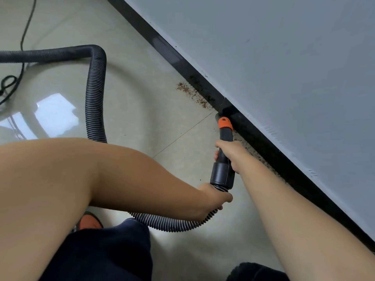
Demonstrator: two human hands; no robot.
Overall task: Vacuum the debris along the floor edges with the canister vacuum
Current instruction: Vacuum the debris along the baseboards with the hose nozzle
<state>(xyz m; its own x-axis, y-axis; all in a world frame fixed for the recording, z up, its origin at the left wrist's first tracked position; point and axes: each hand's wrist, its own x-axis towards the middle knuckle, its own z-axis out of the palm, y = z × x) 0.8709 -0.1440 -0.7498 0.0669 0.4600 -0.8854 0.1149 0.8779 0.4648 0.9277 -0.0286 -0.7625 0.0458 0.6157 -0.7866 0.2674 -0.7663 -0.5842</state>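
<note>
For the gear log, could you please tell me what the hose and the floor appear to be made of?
Hose: likely flexible black plastic, matte, judging by its ribbed corrugations and tight bend. Floor: probably glazed ceramic tile, glossy, given the window reflection and thin grout line.

Glossy tile floor (142, 98), ribbed plastic hose (95, 94) — matt black baseboard (263, 138)

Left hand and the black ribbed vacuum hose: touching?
Touching. The head view shows the left hand gripping the black ribbed vacuum hose just below the black nozzle cuff, fingers curled round it.
</note>
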